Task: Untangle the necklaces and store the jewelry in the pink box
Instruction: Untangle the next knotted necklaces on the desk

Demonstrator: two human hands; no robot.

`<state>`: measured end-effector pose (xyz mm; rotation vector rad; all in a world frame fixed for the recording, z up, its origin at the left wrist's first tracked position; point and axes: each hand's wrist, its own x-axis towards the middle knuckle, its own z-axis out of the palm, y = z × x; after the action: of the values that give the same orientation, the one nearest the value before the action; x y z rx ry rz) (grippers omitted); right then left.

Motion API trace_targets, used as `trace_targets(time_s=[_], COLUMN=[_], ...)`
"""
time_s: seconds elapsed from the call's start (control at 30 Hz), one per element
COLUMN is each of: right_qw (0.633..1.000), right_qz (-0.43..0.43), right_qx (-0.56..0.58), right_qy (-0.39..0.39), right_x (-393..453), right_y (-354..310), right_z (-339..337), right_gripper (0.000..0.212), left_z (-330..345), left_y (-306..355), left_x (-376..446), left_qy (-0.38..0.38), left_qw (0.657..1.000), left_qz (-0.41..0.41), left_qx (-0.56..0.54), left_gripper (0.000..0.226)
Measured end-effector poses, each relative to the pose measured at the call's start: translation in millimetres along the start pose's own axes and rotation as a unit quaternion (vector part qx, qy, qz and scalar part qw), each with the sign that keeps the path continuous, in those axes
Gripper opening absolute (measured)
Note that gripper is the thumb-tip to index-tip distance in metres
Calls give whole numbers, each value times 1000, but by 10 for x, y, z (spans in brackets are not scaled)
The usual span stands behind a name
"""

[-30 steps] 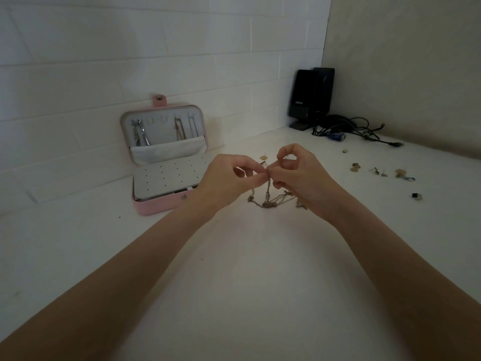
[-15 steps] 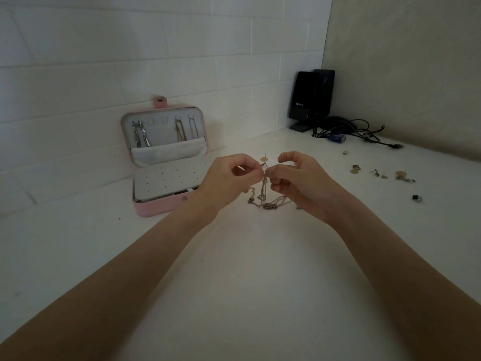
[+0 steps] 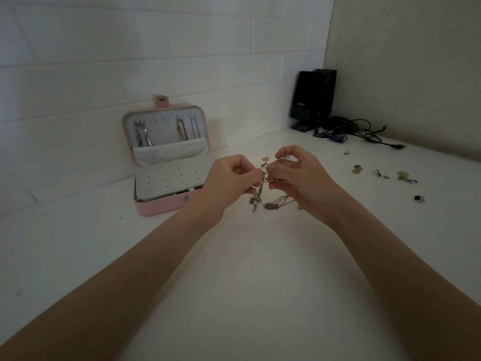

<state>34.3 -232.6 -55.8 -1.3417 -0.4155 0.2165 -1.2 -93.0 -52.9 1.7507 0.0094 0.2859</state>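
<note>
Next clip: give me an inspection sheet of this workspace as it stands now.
Surface: white table, dim light.
Job's things: tangled necklaces, pinched at the top, lower loops at table level; pink box open against the wall, chains hanging in its lid.
Clutter: loose earrings and small pieces to the right.
Grippers: left hand and right hand both pinch the chains.
Cables: black cables in the corner.
Surroundings: tiled wall, black speakers.
</note>
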Motion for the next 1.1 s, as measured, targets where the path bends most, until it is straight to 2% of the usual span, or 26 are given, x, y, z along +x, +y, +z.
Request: trace_targets(time_s=[0.07,0.17,0.27,0.5,0.67,0.83,1.0,1.03,1.1], right_qw=[1000,994,983,985,983,988,998,999,997], right_qz=[-10,-26,-38,-13,2,19,42,51,67], right_qx=[-20,-109,-182,-170,-181,-144,-45,-15,43], right_qy=[1,3,0,-12,-32,-43,-4,5,16], right_x=[4,2,0,7,4,-10,-2,7,22], right_y=[2,12,12,-6,-5,7,22,22,21], right_z=[1,6,15,-37,-56,-31,-28,-28,-26], right_gripper=[23,25,36,51,51,54,52,53,53], left_z=[2,-9,-42,-105,-116,-96,-25,-3,28], left_y=[-9,-29,-44,-39,-13,-49,-129,-141,-143], left_x=[-2,-6,14,44,46,47,10,4,-5], left_qy=[-8,-16,-21,-42,-70,-70,-59,-56,-49], left_qw=[1000,1000,1000,999,991,957,907,907,935], left_qz=[-1,-6,-13,-17,34,145,273,281,251], left_qx=[6,3,4,26,111,240,316,309,244], left_gripper=[20,19,19,22,28,37,35,34,32])
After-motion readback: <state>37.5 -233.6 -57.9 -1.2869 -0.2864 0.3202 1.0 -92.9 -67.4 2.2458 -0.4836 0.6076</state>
